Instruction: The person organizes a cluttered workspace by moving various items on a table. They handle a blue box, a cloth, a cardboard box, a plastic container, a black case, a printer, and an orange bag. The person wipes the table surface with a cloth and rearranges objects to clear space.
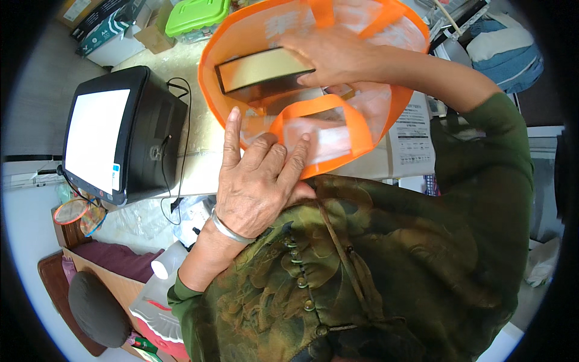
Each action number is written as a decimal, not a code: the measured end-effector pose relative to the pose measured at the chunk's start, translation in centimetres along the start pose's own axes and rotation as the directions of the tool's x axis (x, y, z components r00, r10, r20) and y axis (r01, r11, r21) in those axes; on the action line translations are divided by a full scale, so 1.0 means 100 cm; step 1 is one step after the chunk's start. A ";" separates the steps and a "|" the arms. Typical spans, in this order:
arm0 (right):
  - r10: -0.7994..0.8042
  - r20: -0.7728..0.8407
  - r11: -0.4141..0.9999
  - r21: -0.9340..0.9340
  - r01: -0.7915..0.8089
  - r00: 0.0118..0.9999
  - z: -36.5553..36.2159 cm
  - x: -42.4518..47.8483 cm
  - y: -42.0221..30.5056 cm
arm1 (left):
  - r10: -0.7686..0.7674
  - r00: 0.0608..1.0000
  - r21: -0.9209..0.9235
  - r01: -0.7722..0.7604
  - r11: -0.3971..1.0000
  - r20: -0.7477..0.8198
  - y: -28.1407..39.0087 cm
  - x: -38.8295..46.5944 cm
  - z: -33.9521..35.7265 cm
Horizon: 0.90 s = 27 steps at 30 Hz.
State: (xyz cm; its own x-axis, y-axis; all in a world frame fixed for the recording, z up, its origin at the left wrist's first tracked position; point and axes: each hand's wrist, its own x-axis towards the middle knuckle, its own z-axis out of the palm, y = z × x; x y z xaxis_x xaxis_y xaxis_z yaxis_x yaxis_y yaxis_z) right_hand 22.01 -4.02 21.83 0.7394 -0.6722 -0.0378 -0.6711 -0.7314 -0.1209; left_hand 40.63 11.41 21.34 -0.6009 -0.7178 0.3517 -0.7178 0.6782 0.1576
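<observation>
A large orange tote bag (206, 86) with a whitish lining gapes open in front of me. My left hand (260, 181) has its near rim between the fingers, which lie inside, and the thumb outside; the index and little fingers stick out. Inside the bag, my right hand (332, 54) grips the right end of a box (267, 68) with a gold face and dark edges, its thumb on the near side. The far fingertips are blurred. One orange handle (314, 106) arches over the near side of the opening. Other contents lie partly hidden beneath the box.
A black printer (158, 117) with cables stands left on the table (199, 131). Behind it are a green-lidded plastic container (196, 18) and cardboard boxes (156, 34). Printed paper (411, 140) lies right of the bag. Blue and white cloth (506, 50) sits at the far right.
</observation>
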 end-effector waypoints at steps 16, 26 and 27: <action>0.030 -0.287 0.994 -0.093 -0.059 0.957 -0.114 -0.072 -0.022 | 0.007 1.000 -0.011 -0.008 1.000 -0.003 0.001 -0.033 0.000; -0.053 -0.231 0.998 -0.030 0.047 0.971 -0.125 -0.070 -0.027 | -0.032 0.999 0.003 0.032 0.999 -0.007 0.002 -0.032 -0.002; -0.023 -0.226 0.999 -0.036 0.015 0.974 -0.123 -0.068 -0.027 | -0.032 0.999 0.006 0.032 0.999 -0.011 0.002 -0.032 -0.001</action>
State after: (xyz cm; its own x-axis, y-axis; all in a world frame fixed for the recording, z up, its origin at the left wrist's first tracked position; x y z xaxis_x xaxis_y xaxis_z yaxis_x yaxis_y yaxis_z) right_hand 18.14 1.17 34.66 0.7232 -0.6640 0.1898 -0.6616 -0.7450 -0.0854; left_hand 42.45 13.84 20.37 -0.5735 -0.7377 0.3563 -0.7390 0.6536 0.1636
